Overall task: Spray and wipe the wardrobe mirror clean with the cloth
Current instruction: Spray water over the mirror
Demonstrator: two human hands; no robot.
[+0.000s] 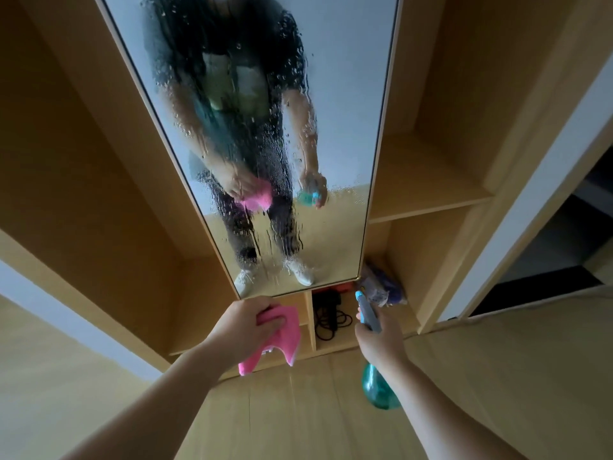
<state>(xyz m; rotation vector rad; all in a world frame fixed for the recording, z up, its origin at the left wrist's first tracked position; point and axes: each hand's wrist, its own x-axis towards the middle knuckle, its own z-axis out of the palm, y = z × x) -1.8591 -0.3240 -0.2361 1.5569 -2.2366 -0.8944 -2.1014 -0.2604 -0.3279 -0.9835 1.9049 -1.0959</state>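
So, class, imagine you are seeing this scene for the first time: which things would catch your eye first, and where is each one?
The tall mirror, set in the middle of the wooden wardrobe, stands out first: it is covered in droplets and runs that blur the reflection. Below it, the bright pink cloth is held at lower centre, and the teal spray bottle is held to its right.

Coiled black cable (331, 318), purple bundle (389, 288)
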